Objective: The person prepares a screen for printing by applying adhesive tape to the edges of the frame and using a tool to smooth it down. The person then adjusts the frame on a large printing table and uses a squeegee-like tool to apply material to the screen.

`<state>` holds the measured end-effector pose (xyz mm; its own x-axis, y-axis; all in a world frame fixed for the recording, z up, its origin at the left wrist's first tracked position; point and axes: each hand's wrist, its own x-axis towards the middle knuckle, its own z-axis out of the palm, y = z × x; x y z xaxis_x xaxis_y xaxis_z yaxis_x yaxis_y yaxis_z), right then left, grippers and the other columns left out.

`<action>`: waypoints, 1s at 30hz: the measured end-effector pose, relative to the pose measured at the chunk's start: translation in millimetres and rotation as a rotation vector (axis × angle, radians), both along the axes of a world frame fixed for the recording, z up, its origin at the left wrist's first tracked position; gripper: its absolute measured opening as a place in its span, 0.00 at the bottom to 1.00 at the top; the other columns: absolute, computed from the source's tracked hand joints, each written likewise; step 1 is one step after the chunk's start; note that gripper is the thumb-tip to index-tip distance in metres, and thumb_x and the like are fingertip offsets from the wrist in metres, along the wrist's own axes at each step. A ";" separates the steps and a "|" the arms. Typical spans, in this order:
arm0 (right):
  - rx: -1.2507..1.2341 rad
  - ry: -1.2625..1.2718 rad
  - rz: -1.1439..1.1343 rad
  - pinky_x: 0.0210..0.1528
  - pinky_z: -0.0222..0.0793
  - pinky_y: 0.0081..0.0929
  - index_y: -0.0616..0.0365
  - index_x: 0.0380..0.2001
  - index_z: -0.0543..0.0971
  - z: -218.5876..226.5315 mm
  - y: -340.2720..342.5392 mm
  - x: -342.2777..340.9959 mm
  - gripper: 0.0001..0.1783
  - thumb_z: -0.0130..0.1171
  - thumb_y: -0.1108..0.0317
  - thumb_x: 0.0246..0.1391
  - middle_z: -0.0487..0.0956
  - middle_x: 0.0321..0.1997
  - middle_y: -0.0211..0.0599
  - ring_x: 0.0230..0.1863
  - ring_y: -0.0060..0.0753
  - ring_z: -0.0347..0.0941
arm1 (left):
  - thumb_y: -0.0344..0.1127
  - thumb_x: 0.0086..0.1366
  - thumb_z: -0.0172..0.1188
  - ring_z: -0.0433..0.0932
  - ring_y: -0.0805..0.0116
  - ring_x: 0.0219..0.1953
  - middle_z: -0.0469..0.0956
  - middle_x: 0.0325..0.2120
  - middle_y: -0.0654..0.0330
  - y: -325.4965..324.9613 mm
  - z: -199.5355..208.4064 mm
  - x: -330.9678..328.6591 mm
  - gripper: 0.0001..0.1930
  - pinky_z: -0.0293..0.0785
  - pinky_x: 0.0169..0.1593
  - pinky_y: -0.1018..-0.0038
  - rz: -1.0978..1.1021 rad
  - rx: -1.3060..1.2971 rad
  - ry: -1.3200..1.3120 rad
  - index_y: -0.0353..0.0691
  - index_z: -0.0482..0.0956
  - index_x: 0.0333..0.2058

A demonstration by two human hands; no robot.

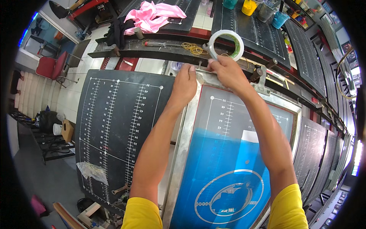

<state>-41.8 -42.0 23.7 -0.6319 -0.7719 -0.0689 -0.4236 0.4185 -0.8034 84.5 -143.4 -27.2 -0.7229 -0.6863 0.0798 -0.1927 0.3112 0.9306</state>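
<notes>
A screen-printing frame [182,143] with metal edges and blue-coated mesh [219,156] lies before me, over a dark marked board. The mesh bears a pale oval design [228,196]. At the frame's far left corner, my left hand [185,84] has its fingers pinched together. My right hand [230,74] is at the far edge, fingers curled in by the metal fittings. What either hand grips, if anything, is hidden. Just beyond my right hand, a large white tape roll [214,37] rests on the dark rail. A small clear object [175,66] sits beside my left fingers.
Left of the frame is a black board [122,129] with white scales, holding a crumpled plastic bag [92,171] and a wrench [120,189]. Pink cloth [150,17] and paint containers [250,7] are on the far boards. A metal hinge bracket [260,86] stands by the frame's far edge.
</notes>
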 end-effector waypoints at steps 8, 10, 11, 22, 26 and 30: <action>-0.214 0.028 0.017 0.33 0.68 0.35 0.67 0.35 0.73 25.1 -0.3 12.7 0.14 0.48 0.64 0.59 0.80 0.26 0.41 0.26 0.32 0.74 | 0.38 0.70 0.41 0.75 0.46 0.40 0.76 0.34 0.42 -5.5 -1.9 1.9 0.16 0.68 0.46 0.61 0.005 0.019 0.099 0.29 0.71 0.39; -0.087 0.122 0.053 0.35 0.68 0.38 0.64 0.39 0.74 24.6 12.6 5.5 0.12 0.49 0.67 0.57 0.79 0.25 0.45 0.28 0.43 0.75 | 0.38 0.69 0.41 0.75 0.46 0.41 0.76 0.34 0.42 -7.1 0.9 2.6 0.16 0.68 0.46 0.61 -0.027 -0.006 0.034 0.28 0.72 0.38; -0.085 0.167 0.092 0.36 0.68 0.38 0.62 0.39 0.74 24.1 17.7 4.2 0.12 0.50 0.67 0.56 0.78 0.26 0.46 0.29 0.46 0.75 | 0.37 0.69 0.41 0.75 0.46 0.41 0.76 0.34 0.42 -9.9 -1.0 2.8 0.16 0.68 0.46 0.61 -0.034 0.005 0.037 0.28 0.72 0.38; 0.013 0.536 0.120 0.41 0.69 0.45 0.58 0.37 0.78 33.7 40.1 4.1 0.12 0.51 0.71 0.50 0.80 0.33 0.47 0.37 0.51 0.76 | 0.36 0.67 0.42 0.75 0.44 0.42 0.76 0.36 0.41 -12.4 -5.0 0.8 0.16 0.68 0.47 0.61 -0.018 -0.026 0.058 0.29 0.73 0.39; 0.031 0.579 0.163 0.43 0.70 0.45 0.58 0.37 0.79 30.3 42.5 2.6 0.12 0.51 0.72 0.49 0.80 0.36 0.45 0.39 0.51 0.76 | 0.37 0.68 0.41 0.75 0.44 0.42 0.76 0.35 0.41 -4.9 2.0 1.1 0.16 0.69 0.46 0.60 0.034 -0.046 0.047 0.30 0.73 0.40; 0.009 0.632 0.220 0.43 0.71 0.43 0.58 0.36 0.80 29.8 40.4 5.3 0.12 0.53 0.73 0.48 0.80 0.36 0.43 0.40 0.49 0.76 | 0.36 0.68 0.42 0.75 0.44 0.40 0.76 0.34 0.41 -7.9 -2.0 3.1 0.14 0.69 0.44 0.60 0.006 -0.067 0.020 0.31 0.72 0.39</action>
<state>-36.6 -1.7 53.5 -0.3809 -0.8884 0.2561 -0.8878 0.2741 -0.3697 87.6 -151.3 -29.3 -0.7165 -0.6834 0.1399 -0.1767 0.3718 0.9113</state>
